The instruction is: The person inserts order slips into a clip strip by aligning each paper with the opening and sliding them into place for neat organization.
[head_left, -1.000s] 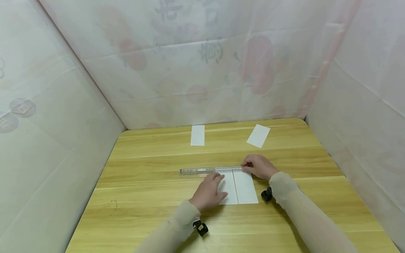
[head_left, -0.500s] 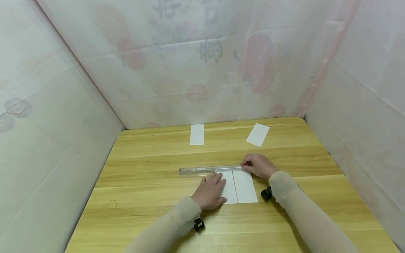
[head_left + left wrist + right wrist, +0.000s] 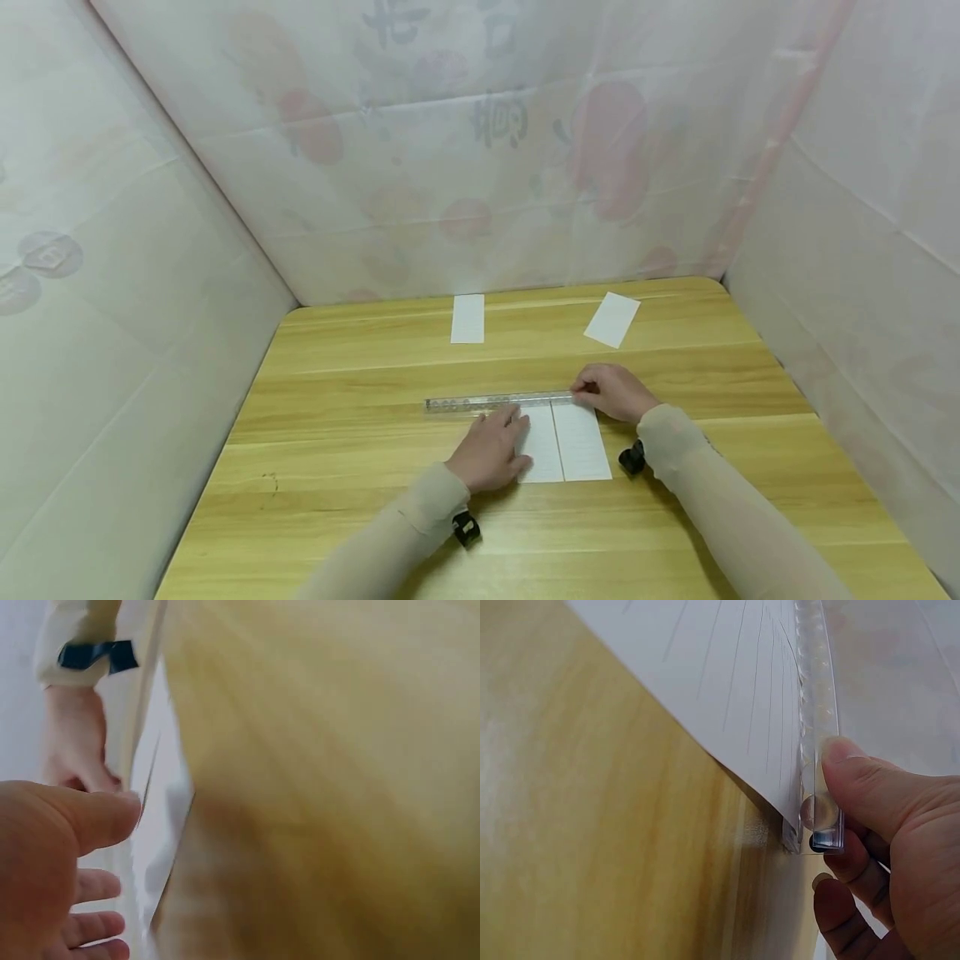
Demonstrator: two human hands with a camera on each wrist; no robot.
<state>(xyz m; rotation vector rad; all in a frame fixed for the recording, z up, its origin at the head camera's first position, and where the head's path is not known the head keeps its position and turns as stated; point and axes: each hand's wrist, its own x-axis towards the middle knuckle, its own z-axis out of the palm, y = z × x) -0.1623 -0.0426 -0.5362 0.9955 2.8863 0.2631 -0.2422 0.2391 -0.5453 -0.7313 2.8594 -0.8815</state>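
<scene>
1. On three sides, the scene is enclosed by pale cloth, faintly patterned in red.
2. Below, the wood-grained surface is bordered by it.
3. In from the near side, two beige sleeves are stretched.
4. The left hand is held at the left sheet, fingers loosely extended, nothing gripped; whether the paper is being pressed cannot be told.
5. And by the right hand, the right end of the strip is pinched between thumb and fingers!
6. Beside the left sheet, the right sheet is laid, a narrow gap left between.
7. Along their far edges the clear strip is set, its left end extended past the left sheet.
8. Near the surface's far edge, two white cards are placed well apart, the right one slanted.
9. At each wrist, a black device is worn.
</scene>
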